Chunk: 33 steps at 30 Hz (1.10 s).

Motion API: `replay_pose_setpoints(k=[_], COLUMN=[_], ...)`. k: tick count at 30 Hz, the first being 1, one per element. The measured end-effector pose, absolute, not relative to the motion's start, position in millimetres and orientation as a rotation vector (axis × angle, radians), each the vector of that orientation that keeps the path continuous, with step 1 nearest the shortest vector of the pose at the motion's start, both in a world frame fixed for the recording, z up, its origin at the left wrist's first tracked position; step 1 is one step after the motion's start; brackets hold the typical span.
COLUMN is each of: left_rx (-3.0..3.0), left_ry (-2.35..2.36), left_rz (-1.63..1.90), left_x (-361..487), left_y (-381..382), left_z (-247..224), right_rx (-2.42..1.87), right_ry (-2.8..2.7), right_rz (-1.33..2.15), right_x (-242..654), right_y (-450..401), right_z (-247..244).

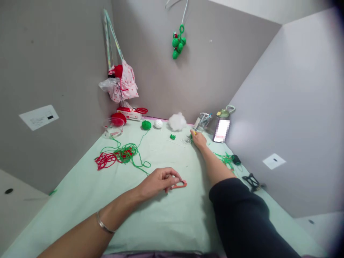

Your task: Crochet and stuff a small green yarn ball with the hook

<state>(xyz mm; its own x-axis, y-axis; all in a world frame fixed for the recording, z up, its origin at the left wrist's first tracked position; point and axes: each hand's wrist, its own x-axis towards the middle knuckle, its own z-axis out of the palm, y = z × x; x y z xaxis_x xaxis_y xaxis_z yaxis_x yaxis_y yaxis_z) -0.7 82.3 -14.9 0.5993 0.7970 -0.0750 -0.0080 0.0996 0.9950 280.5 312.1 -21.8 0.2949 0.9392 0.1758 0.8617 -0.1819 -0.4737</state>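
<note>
My left hand (162,181) is over the front middle of the table with its fingers curled. Its thumb and fingertips are closed at the left end of a small orange tool with an oval opening (183,184), whose other end is hidden by the fingers. My right hand (199,139) reaches to the back right, fingers closed. A bit of yellow (194,133) shows at its fingertips, too small to name. Close to that hand are a clear round disc (186,141), a clear cup of tools (202,121) and a small green yarn piece (172,137).
Tangled green and red yarn (126,154) lies on the left, near a clear tub (114,128). Green (146,125) and white (158,124) balls and white stuffing (177,122) stand at the back. A phone (221,130), green strands (227,160) and a black stand (252,182) line the right.
</note>
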Motion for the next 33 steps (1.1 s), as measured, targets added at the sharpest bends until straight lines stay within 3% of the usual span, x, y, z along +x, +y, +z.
replay_pose_setpoints(k=[11,18,28,33], left_rx=[1.282,1.298,1.332,1.330], left_ry=[0.835,0.860,0.889,0.929], left_rz=[0.865,0.912,0.920,0.953], left_x=[-13,-13,-9,-11], left_y=[92,95,93,94], left_z=[-10,-12,-14,-15], right_rx=[-2.127,-2.076,-1.955,-2.069], right_ry=[-1.946,-1.993,-2.395,-2.396], right_rz=[0.229,-0.067,0.022,-0.032], right_x=[300,282,186,211], right_y=[320,288,187,173], right_z=[-1,26,-39,-35])
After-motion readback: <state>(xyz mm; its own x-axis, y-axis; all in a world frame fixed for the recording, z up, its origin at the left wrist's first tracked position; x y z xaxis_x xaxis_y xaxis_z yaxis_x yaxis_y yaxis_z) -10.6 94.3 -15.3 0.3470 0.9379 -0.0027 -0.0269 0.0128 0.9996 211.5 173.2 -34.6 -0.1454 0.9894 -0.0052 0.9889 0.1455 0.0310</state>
